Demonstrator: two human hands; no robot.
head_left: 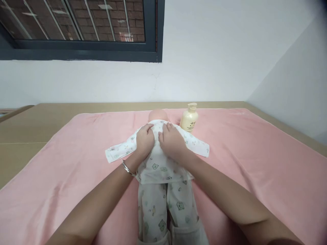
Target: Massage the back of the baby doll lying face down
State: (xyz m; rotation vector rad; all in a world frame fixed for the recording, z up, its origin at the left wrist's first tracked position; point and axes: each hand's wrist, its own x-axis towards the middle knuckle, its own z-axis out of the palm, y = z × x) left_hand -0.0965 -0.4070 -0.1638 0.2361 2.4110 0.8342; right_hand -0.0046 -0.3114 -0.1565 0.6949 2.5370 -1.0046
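A baby doll in a white long-sleeved baby shirt (163, 172) with small green animal prints lies lengthwise before me. Its bald head (158, 115) shows at the far end, and both sleeves spread outward. Matching trousers (153, 207) cover the legs, with cuffs folded up near the bottom edge. At the shirt's upper left, my left hand (145, 140) is closed on the cloth, thumb on top, fingers curled out of sight. My right hand (173, 140) lies on the upper right of the shirt, its fingers stretched toward the collar.
A pink sheet (84, 163) with some wrinkles lies under the doll, over a tan surface (22, 136). Right of the doll's head stands a cream pump bottle (189, 119). A white wall (204, 68) and a dark-framed window (153, 34) are behind.
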